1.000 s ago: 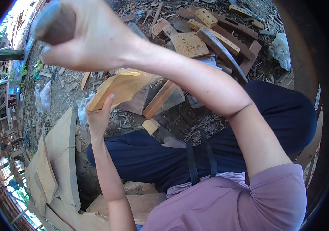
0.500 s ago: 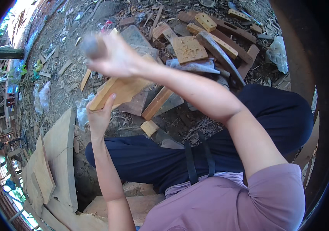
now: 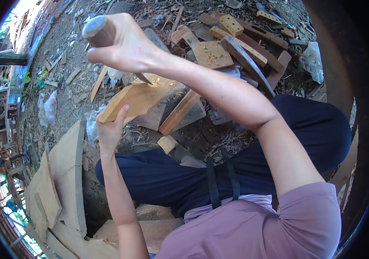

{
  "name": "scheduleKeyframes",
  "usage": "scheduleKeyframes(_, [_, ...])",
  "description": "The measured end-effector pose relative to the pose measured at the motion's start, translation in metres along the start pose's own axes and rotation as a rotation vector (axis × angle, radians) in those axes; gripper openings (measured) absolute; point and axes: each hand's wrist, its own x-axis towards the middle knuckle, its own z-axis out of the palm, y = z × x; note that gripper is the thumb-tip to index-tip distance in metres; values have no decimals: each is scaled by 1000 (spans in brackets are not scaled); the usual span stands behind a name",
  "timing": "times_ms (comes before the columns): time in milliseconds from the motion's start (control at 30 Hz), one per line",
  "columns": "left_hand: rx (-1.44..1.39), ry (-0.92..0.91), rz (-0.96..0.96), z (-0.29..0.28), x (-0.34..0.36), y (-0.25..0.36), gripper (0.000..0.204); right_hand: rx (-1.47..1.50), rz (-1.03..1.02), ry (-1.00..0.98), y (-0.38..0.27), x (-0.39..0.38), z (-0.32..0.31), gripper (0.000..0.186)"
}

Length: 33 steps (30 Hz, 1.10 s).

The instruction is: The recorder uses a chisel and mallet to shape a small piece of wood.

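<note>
One right hand [image 3: 126, 45] raising gripped grey-brown round wooden handle [image 3: 100, 32], exposing cut below; left hand [image 3: 111, 131] gripping yellow angular wooden block [image 3: 135, 100].

Left hand [image 3: 112, 129] grips yellowish wood block [image 3: 136, 101]; right hand [image 3: 126, 45] holds thick-handled tool [image 3: 101, 33], blade [image 3: 143, 78] at block.
</note>
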Motion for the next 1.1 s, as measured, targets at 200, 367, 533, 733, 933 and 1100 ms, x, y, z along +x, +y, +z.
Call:
scheduleKeyframes(200, [95,11,1,-6,-8,6,22,-64,-119,-72,-15,11,8,26])
scheduleKeyframes(367, [112,51,62,4,-3,1,22,-153,92,-166,21,-18,-1,24])
scheduleKeyframes(533, [79,8,-7,-7,-5,6,24,47,-125,-61,-35,25,-1,22])
scheduleKeyframes(733, [76,-38,69,0,1,5,24,-19,103,-134,-8,12,3,34])
scheduleKeyframes(933, [76,-10,-7,-6,-7,11,22,238,-269,9,-14,10,26,29])
scheduleKeyframes(1100, [92,-39,3,5,2,5,21,-72,23,-121,1,-13,6,21])
